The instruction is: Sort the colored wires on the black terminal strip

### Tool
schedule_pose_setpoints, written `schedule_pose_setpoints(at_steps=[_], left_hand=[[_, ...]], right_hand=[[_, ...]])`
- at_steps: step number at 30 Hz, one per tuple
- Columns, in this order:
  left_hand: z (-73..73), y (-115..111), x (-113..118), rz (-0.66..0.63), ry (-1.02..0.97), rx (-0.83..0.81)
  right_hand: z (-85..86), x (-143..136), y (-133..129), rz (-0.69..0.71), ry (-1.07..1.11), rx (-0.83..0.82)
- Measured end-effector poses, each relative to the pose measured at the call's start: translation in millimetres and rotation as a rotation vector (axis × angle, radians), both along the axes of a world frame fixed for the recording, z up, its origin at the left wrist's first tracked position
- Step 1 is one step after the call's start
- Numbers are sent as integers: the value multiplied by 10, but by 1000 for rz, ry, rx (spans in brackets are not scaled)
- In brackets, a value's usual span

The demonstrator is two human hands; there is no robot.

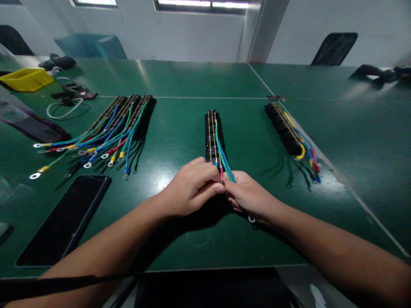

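On the green worktop (180,246), a black strip (214,139) is centred. Green and blue wires (228,169) are clamped in the right hand (245,192); the left hand's (192,186) grip is closed beside it, contents mostly hidden.

No text, label, brand, number or sign can be read anywhere in view.
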State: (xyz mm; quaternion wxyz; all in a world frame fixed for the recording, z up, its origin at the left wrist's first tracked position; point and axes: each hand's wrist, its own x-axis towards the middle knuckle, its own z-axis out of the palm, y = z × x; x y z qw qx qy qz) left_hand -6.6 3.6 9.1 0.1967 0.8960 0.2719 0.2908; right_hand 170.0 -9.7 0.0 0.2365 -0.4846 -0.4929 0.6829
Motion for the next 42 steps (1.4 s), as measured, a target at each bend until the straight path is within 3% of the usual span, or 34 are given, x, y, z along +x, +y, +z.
schedule_pose_setpoints(at_steps=[4, 12, 19, 28, 34, 42], left_hand=[[-21, -3, 11, -6, 16, 37], [35, 5, 8, 13, 24, -227], [41, -16, -21, -30, -35, -171], [58, -18, -20, -48, 55, -261], [15, -6, -50, 18, 106, -211], [-63, 21, -74, 51, 153, 24]], right_hand=[[1, -4, 2, -9, 0, 3], [36, -26, -29, 7, -52, 85], [29, -5, -14, -5, -6, 19], [0, 1, -4, -4, 39, 7], [-11, 9, 13, -14, 63, -23], [20, 17, 37, -66, 156, -127]])
